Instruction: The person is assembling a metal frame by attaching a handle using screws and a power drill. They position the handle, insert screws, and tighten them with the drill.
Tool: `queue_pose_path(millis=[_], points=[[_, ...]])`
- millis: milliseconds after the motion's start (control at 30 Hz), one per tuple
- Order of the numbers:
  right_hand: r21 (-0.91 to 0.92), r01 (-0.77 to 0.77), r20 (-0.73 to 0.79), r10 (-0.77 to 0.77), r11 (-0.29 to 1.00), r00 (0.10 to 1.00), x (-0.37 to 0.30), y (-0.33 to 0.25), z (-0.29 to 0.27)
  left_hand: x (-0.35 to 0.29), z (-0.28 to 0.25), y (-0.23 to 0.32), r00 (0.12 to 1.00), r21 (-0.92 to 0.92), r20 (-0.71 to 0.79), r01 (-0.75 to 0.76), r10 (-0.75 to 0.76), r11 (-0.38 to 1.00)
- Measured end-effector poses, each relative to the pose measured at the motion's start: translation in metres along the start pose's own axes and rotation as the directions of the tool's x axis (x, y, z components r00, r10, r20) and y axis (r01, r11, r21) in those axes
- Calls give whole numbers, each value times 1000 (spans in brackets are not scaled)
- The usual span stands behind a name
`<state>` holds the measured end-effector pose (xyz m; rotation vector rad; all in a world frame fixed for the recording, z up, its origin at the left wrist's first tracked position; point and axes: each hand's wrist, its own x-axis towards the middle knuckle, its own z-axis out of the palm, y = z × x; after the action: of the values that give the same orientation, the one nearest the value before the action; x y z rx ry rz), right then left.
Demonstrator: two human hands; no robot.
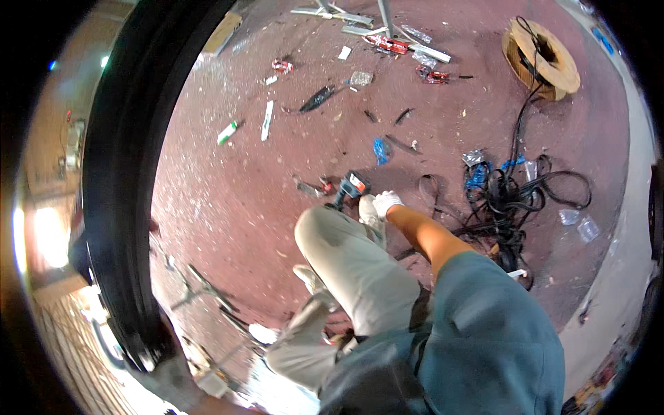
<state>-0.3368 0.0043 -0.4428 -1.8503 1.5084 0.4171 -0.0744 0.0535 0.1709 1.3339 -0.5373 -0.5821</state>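
My right hand (386, 203), in a white glove, is low in front of my right knee, beside my shoe. Its fingers look curled in, and whatever they may hold is too small to make out. Just left of it a cordless drill (354, 184) with a dark body and a red-and-white label stands by my knee. At the lower left my left hand (166, 379) is blurred against the lower end of a big, black, curved rim-like piece (114, 173). The fingers of that hand do not show clearly.
Tangled black straps (508, 200) lie on the right, one running up to a wooden spool (543, 59). Plastic scraps, a blue wrapper (380, 151) and a green-and-white tube (227, 133) litter the reddish floor (242, 180). Metal legs (386, 17) stand at the far side.
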Motion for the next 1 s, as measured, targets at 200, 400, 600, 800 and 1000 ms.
queue_pose_path(millis=[200,400,600,800,1000], points=[[54,181,-40,-179,982,983,69,-58,-21,29,-18,-4,973,-355,77,229,-216,906],[-211,175,-190,-216,962,958,169,-78,28,9,-10,-2,880,-663,157,431,-448,612],[-230,297,-29,-311,927,950,209,-95,77,29,-15,-12,886,-588,17,383,-463,712],[-342,370,95,-360,864,928,234,-114,52,25,-7,-14,921,-515,-63,301,-386,803],[-329,249,-246,-337,911,909,222,-87,59,30,11,-24,926,-437,-7,337,-378,834]])
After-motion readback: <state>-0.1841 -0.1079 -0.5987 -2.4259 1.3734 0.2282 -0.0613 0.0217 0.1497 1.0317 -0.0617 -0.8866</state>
